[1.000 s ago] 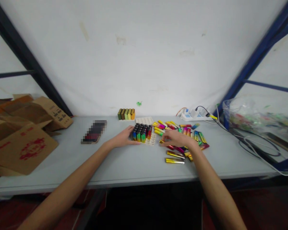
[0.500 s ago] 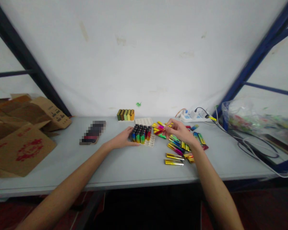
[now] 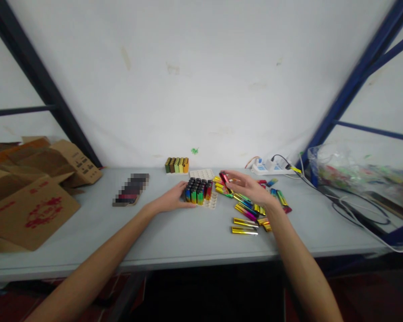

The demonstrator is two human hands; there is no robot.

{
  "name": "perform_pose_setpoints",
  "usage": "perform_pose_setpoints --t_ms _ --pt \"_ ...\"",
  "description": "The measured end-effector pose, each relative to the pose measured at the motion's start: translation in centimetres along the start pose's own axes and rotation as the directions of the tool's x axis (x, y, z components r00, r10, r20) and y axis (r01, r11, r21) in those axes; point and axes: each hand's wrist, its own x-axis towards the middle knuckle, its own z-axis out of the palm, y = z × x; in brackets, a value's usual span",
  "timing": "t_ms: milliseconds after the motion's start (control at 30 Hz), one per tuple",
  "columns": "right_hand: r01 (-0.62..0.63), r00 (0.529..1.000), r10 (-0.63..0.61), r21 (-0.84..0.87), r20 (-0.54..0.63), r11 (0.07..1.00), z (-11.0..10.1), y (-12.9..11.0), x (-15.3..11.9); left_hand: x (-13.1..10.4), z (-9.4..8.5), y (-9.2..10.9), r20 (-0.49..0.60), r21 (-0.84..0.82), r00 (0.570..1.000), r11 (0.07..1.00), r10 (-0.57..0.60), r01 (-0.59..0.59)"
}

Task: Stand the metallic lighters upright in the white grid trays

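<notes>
Upright lighters [image 3: 195,190] with black tops and shiny rainbow bodies stand packed in a white tray with round holes [image 3: 212,201]; bare holes show along its right side. My left hand [image 3: 175,197] grips the left side of this block, thumb along the front and fingers toward the back. Between the thumb and fingers of my right hand [image 3: 244,185] is a red lighter [image 3: 224,177], tilted and raised just right of the tray. Beneath and around that hand lie loose metallic lighters [image 3: 245,211] in gold, pink, green and blue.
Behind the tray lie another white tray [image 3: 201,174] and a block of green-to-orange lighters [image 3: 177,165]. A pixelated dark object [image 3: 130,190] rests left. Cardboard boxes [image 3: 50,192] fill the left end. A power strip [image 3: 272,167] with cables and a plastic bag [image 3: 336,170] are at right.
My right hand has lifted the red lighter from the pile and turned it more upright, moving it slightly left toward the tray. My left hand stays at the block.
</notes>
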Motion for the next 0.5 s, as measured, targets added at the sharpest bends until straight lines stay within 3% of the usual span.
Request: perform_pose_setpoints --t_ms 167,367,500 --pt "-0.023 0.999 0.021 -0.041 -0.05 0.999 0.5 0.3 0.4 0.0 0.0 0.0 -0.013 -0.007 1.0 1.0 0.014 -0.014" --pt "-0.013 0.996 0.021 0.089 -0.092 0.996 1.3 -0.1 0.4 -0.1 0.1 -0.1 -0.017 -0.005 1.0 1.0 0.027 -0.027" --pt "-0.06 0.976 0.081 0.109 -0.201 0.992 1.7 0.2 1.1 -0.1 0.1 -0.1 -0.015 0.009 0.999 0.999 0.037 -0.037"
